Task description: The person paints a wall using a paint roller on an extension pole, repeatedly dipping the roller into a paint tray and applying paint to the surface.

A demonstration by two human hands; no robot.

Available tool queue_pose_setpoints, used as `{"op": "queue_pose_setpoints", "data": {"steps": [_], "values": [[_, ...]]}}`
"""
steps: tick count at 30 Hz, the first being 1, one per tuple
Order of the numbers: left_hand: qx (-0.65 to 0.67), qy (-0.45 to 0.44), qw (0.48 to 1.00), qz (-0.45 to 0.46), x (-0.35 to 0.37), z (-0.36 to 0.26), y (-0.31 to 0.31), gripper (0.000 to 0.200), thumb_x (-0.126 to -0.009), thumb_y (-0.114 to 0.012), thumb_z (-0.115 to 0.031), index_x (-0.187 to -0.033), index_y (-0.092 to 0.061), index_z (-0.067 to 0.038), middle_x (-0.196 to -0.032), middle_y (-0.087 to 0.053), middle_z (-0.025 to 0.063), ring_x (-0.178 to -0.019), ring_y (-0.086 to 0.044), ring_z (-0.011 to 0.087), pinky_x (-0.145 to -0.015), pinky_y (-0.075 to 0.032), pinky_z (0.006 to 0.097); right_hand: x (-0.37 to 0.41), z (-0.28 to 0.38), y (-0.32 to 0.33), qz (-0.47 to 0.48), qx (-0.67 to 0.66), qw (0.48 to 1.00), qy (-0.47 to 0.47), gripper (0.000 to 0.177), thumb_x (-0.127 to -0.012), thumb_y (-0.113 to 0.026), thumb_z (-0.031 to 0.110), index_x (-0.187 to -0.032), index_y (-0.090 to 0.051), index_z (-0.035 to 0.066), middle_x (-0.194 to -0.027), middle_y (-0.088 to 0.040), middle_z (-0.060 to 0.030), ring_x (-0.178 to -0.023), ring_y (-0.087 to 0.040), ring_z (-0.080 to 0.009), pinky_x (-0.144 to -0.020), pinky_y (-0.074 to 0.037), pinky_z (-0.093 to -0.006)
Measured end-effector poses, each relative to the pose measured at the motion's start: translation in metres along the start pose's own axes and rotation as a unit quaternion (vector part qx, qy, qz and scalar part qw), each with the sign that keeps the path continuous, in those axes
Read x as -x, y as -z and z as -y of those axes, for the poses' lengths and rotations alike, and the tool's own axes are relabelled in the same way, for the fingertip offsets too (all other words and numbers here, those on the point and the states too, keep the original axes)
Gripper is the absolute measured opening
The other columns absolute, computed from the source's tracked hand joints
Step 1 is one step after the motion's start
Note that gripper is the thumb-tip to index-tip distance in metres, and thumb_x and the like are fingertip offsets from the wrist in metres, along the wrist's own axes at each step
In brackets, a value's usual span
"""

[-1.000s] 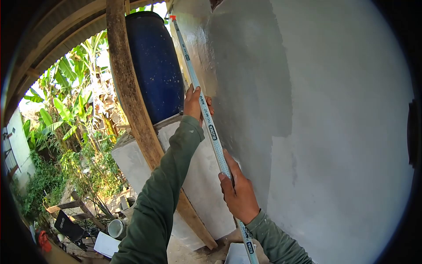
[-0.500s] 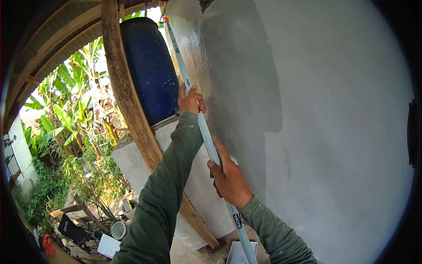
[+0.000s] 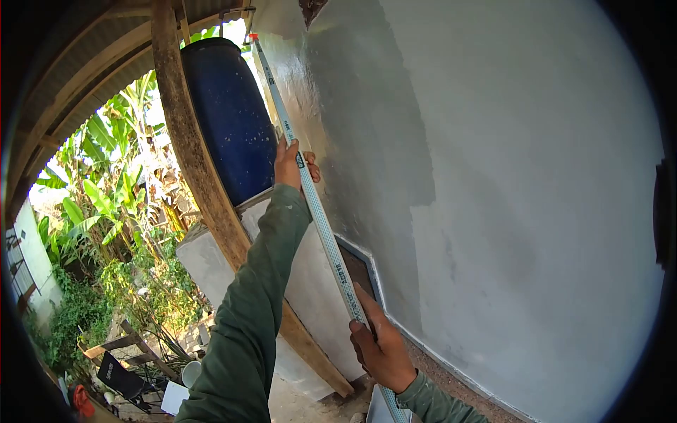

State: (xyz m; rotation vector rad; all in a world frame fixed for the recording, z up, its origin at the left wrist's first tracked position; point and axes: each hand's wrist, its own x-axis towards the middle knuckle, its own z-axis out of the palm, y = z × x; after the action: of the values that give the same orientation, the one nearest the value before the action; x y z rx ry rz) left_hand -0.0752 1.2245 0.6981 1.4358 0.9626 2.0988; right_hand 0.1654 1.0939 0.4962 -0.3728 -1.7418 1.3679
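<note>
A long, straight pole (image 3: 326,236) in a white and light-blue patterned finish, with dark printed marks and a red end cap (image 3: 253,36), slants from the upper left down to the bottom edge. My left hand (image 3: 293,163) is wrapped around its upper part, next to a blue barrel. Lower down, my right hand (image 3: 383,347) is closed around the same pole. Below my right hand, the pole's lower end runs out of view. Beside the pole stands a smooth grey wall (image 3: 529,233), with a darker grey patch (image 3: 370,106) on its left part.
The blue barrel (image 3: 229,120) stands on a grey masonry block (image 3: 303,268) behind a wooden post (image 3: 187,141). A broken chair (image 3: 123,370) and a bucket (image 3: 191,372) are at lower left. Part of a light tray (image 3: 377,405) shows at the bottom. Banana plants (image 3: 106,162) grow outside.
My right hand has slid down along the pole, away from my left hand. The view has shifted a little, and the wall's bottom edge now shows. The tray is less visible.
</note>
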Motion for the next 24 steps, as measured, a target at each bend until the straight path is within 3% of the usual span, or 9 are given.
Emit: {"op": "queue_pose_setpoints", "data": {"steps": [2, 4, 7, 10, 12, 24], "values": [[0.03, 0.008, 0.999, 0.038, 0.046, 0.007, -0.009, 0.048, -0.1, -0.039, -0.025, -0.146, -0.025, -0.017, -0.063, -0.048, 0.0057, -0.04, -0.049, 0.0151, -0.036, -0.042, 0.0288, 0.0, 0.002, 0.004, -0.013, 0.002, 0.999, 0.03, 0.057, -0.097, -0.048, 0.01, -0.149, -0.026, 0.014, -0.105, -0.064, -0.0218, -0.077, -0.061, -0.0186, -0.077, -0.048, -0.0313], [0.06, 0.025, 0.997, 0.04, 0.093, 0.015, -0.018, 0.05, -0.1, -0.038, -0.025, -0.147, -0.022, -0.016, -0.066, -0.049, 0.0062, -0.04, -0.05, 0.0147, -0.035, -0.043, 0.0259, 0.001, 0.011, 0.008, 0.014, -0.005, 0.998, -0.057, 0.056, -0.097, -0.048, 0.009, -0.149, -0.028, 0.013, -0.088, -0.063, -0.014, -0.067, -0.056, -0.0153, -0.068, -0.047, -0.0304], [0.03, 0.039, 0.999, -0.014, 0.147, 0.015, -0.044, 0.047, -0.102, -0.034, -0.027, -0.146, -0.02, -0.019, -0.067, -0.048, 0.0041, -0.037, -0.045, 0.0107, -0.032, -0.039, 0.0235, -0.001, 0.003, 0.001, -0.011, -0.017, 1.0, 0.006, 0.056, -0.097, -0.048, 0.009, -0.149, -0.028, 0.013, -0.076, -0.057, -0.0086, -0.06, -0.05, -0.0131, -0.06, -0.045, -0.0298], [0.048, 0.042, 0.998, -0.01, 0.139, 0.025, -0.039, 0.046, -0.102, -0.034, -0.026, -0.146, -0.021, -0.02, -0.063, -0.044, 0.0023, -0.035, -0.04, 0.0093, -0.031, -0.034, 0.0234, -0.006, 0.014, 0.003, -0.009, -0.028, 0.999, -0.035, 0.055, -0.097, -0.048, 0.01, -0.148, -0.029, 0.013, -0.074, -0.057, -0.0092, -0.058, -0.05, -0.0132, -0.059, -0.045, -0.0298], [0.048, 0.047, 0.998, -0.014, 0.129, 0.024, -0.04, 0.042, -0.102, -0.037, -0.027, -0.142, -0.026, -0.02, -0.06, -0.039, 0.0007, -0.035, -0.036, 0.0084, -0.03, -0.03, 0.0234, -0.014, 0.008, 0.0, -0.018, -0.02, 1.0, -0.009, 0.054, -0.097, -0.048, 0.01, -0.148, -0.03, 0.013, -0.073, -0.056, -0.0082, -0.058, -0.049, -0.0126, -0.058, -0.044, -0.0294], [0.053, 0.071, 0.996, -0.013, 0.077, 0.017, -0.019, 0.036, -0.1, -0.04, -0.025, -0.135, -0.034, -0.025, -0.056, -0.035, -0.0004, -0.035, -0.034, 0.0111, -0.031, -0.029, 0.0264, -0.062, 0.024, -0.013, -0.012, -0.041, 0.999, 0.001, 0.053, -0.098, -0.048, 0.014, -0.148, -0.03, 0.014, -0.066, -0.05, -0.0028, -0.052, -0.047, -0.0097, -0.052, -0.042, -0.0281]]}}
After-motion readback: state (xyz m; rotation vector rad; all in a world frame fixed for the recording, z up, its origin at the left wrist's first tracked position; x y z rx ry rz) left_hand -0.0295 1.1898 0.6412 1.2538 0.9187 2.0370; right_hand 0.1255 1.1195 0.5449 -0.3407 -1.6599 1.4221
